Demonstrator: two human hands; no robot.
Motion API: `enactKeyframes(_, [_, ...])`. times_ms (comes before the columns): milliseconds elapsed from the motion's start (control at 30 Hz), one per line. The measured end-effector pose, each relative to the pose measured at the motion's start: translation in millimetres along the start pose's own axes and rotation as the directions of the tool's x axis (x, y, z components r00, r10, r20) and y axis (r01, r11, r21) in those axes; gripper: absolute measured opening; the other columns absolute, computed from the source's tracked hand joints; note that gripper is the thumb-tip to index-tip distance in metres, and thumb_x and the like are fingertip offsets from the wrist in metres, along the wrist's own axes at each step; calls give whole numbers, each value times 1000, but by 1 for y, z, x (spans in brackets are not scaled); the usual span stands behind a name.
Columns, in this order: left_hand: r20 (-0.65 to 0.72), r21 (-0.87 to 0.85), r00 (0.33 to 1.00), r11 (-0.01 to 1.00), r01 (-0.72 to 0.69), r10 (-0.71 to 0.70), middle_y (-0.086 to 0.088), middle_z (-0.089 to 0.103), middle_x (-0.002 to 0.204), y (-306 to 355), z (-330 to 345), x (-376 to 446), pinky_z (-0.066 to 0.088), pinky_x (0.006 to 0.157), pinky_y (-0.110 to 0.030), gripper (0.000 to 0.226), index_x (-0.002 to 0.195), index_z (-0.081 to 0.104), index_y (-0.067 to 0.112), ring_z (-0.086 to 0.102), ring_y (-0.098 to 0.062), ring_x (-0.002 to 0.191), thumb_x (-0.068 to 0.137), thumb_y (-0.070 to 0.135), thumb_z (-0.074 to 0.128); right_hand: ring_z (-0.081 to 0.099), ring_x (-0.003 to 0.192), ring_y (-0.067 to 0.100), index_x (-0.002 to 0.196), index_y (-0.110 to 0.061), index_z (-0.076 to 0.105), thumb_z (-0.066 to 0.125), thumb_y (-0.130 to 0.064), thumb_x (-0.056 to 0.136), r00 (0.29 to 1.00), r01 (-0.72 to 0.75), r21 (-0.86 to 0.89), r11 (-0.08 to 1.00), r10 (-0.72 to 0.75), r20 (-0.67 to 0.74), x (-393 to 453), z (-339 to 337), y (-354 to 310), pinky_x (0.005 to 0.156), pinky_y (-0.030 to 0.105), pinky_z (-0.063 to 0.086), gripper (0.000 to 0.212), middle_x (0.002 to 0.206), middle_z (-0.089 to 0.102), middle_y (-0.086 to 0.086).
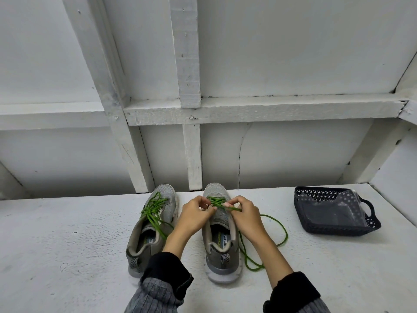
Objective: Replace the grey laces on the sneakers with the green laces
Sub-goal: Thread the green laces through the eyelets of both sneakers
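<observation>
2 hands, left hand [195, 213], right hand [244, 214], pinching green lace [234, 208]

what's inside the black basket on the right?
The black basket holds a clear plastic bag lying flat across its bottom. Whatever is in or beneath the bag can't be made out; no grey laces are plainly visible there.

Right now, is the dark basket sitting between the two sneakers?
No, the basket sits off to the right of both sneakers, apart from them.
</observation>
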State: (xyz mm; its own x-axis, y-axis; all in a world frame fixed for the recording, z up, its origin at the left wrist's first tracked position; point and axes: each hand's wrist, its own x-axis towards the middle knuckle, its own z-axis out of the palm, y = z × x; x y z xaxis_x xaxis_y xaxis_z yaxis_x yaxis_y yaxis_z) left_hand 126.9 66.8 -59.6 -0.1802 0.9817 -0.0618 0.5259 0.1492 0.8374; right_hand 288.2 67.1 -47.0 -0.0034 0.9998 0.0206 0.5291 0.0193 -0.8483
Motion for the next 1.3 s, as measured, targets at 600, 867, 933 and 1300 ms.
enactKeyframes(600, [173,-401,970,887,230,-173,-5,54,66,-21,-5,10,53,55,-21,25,76,61,7,52,-9,59,98,6,49,56,92,18,99,-12,71,46,-18,100,977,115,-145,983,-85,197,22,12,-11,74,27,38,25,95,63,0])
enactKeyframes(867, [185,-490,961,828,272,-206,-5,56,68,-22,-4,7,50,49,-19,19,83,60,7,54,-8,56,99,7,50,63,89,17,79,-26,74,73,-20,82,993,45,-214,976,-20,119,25,34,-10,77,26,49,7,99,71,2])
enactKeyframes(933, [179,-494,961,825,274,-212,-6,57,69,-23,-4,7,51,50,-20,20,82,61,7,55,-9,57,99,7,50,61,88,17,78,-27,72,72,-21,83,994,45,-228,973,-21,104,23,36,-7,73,26,45,8,98,67,2])
enactKeyframes(1300, [225,-488,960,833,260,-168,-5,58,75,-17,-6,3,53,55,-20,17,87,61,9,59,-3,54,99,8,50,51,103,18,102,-24,71,60,-32,92,973,227,-386,894,-228,43,11,37,-4,79,28,41,16,101,60,-4])
